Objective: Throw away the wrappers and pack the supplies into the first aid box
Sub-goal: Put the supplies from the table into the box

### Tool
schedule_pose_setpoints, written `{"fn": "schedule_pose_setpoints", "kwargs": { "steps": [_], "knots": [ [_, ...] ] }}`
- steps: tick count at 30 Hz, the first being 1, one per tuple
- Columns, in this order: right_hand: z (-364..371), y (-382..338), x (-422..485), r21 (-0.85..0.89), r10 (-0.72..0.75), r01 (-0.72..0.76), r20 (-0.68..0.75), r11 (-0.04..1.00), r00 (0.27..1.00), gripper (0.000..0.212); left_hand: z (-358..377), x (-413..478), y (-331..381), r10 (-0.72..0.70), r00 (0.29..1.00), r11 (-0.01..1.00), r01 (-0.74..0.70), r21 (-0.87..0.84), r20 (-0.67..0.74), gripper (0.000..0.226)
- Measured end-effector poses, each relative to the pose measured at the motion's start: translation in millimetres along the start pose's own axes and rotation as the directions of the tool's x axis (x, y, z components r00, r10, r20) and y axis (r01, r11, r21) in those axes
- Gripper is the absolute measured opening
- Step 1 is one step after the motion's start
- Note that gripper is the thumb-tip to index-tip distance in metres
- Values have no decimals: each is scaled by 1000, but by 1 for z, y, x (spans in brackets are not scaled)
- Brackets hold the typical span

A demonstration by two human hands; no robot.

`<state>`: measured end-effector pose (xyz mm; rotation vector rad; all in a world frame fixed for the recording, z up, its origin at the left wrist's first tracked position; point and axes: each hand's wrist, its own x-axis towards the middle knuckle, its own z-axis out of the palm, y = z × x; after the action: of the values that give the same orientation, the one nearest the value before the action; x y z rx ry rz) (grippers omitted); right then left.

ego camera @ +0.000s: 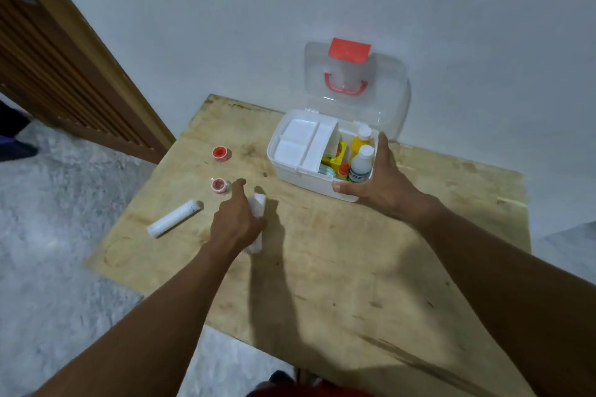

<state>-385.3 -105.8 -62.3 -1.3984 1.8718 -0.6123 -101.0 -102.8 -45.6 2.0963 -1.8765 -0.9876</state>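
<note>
Forearms reach out over a plywood table (pixel 354 267) that stands on a grey speckled floor (pixel 48 235). The hands are well apart. The left hand (pixel 237 219) has its fingers curled round a white bandage roll (pixel 259 203), with the index finger stretched forward past it. The right hand (pixel 371 177) lies spread with straight fingers on the near right corner of the first aid box (pixel 309 184), thumb on the front wall and fingers along the right rim.

Left of the held roll a second bandage roll (pixel 174 217) lies flat on the table. Beyond the left index finger sits a red tape roll (pixel 221 185), and farther back another red tape roll (pixel 221 151); the two are apart.

The box is open. A white divided tray (pixel 306 145) rests tilted over its left side. To the right stand a white bottle (pixel 361 164), a yellow bottle (pixel 361 138) behind it, a small orange-capped bottle (pixel 343 169) and a yellow carton (pixel 338 156) (labels too blurred to read). The clear lid (pixel 387 100), with red handle (pixel 345 87) and red latch (pixel 350 50), stands up close to the pale wall (pixel 193 10). At far left is a slatted wooden door (pixel 48 58).
</note>
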Motion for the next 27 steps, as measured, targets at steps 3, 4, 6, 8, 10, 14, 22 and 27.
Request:
{"fn": "schedule_pose_setpoints", "kwargs": {
  "steps": [3,4,6,8,10,14,22,27],
  "knots": [
    [-1,-2,-1,-6,4,-4,11,1000,1000,150,-4,-4,18,86,995,981,-93,-171,-50,74],
    [-1,-2,-1,-7,10,-10,16,1000,1000,151,-5,-4,25,134,989,968,-145,-206,-63,65],
    [-3,-3,-1,-13,16,-16,23,1000,1000,153,-10,-2,44,220,972,926,-235,-296,-83,48],
    [-4,-5,-1,-23,15,-14,26,1000,1000,153,-18,2,64,286,954,872,-298,-388,-90,40],
    [-4,-7,-1,-39,9,-8,22,999,1000,153,-29,9,84,360,929,833,-361,-420,-84,39],
    [-4,-9,-1,-55,20,-19,14,998,1000,154,-51,29,115,471,880,784,-449,-429,-61,37],
    [-1,-6,4,-24,40,-41,-24,999,999,157,-57,72,146,633,736,771,-572,-281,238,32],
    [0,-6,6,12,-14,15,-81,1000,997,149,-51,89,158,686,624,723,-643,-253,375,29]
  ]
}}
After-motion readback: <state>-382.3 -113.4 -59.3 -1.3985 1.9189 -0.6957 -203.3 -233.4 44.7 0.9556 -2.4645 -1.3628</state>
